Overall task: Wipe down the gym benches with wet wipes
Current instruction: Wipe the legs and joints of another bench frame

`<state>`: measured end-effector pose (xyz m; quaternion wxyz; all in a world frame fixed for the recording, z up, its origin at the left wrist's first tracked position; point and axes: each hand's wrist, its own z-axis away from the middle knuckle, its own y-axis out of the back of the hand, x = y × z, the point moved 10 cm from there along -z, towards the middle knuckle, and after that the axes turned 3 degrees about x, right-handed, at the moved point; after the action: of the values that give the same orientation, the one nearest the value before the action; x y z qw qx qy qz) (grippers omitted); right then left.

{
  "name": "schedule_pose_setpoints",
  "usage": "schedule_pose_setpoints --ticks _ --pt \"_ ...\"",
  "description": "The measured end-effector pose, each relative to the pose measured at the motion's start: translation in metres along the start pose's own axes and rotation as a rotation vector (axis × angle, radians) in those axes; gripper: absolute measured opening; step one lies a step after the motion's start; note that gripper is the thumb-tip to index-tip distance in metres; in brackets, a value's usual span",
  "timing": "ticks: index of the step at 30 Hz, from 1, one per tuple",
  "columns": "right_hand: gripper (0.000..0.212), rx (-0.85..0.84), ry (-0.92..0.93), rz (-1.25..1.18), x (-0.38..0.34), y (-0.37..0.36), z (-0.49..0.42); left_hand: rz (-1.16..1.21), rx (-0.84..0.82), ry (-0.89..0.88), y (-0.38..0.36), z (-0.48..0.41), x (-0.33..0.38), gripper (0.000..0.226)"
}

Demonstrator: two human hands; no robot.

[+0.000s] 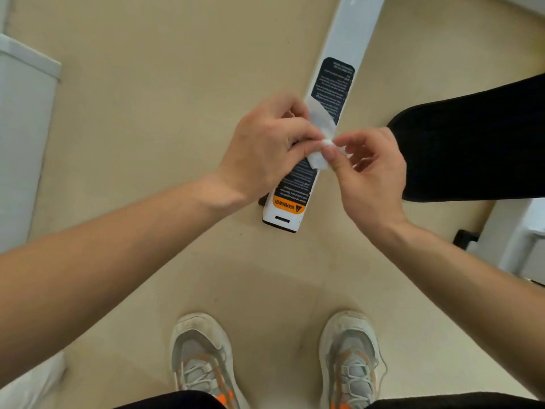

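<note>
A white wet wipe [320,125] hangs between my two hands above the floor. My left hand [265,146] grips it with curled fingers, and my right hand [365,169] pinches its edge between thumb and forefinger. The black padded gym bench [477,143] reaches in from the right, just beside my right hand. Below my hands lies the bench's white frame bar [351,33] with a dark label and an orange WARNING sticker [287,205].
The floor [165,113] is beige. A white cabinet or unit [20,137] stands at the left edge. More white equipment [528,246] sits at the right. My two grey and orange sneakers [203,358] stand at the bottom.
</note>
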<state>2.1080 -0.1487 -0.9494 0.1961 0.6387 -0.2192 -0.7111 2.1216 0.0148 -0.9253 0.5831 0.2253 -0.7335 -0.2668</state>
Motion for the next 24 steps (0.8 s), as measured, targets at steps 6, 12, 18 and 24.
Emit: schedule_pose_setpoints --ticks 6,12,18,24 --pt "0.010 -0.069 -0.082 -0.114 0.010 -0.005 0.031 -0.054 -0.006 -0.099 0.002 0.034 0.016 0.010" --pt "0.011 -0.020 -0.127 -0.208 0.005 -0.005 0.006 -0.059 0.012 -0.094 0.005 0.016 0.010 0.011" --pt "0.013 0.055 -0.157 -0.177 -0.004 0.001 -0.058 0.026 0.009 0.096 -0.003 -0.048 -0.011 0.010" --pt "0.008 0.089 -0.170 -0.130 -0.002 0.004 -0.070 0.044 0.064 0.130 -0.005 -0.063 -0.016 0.010"
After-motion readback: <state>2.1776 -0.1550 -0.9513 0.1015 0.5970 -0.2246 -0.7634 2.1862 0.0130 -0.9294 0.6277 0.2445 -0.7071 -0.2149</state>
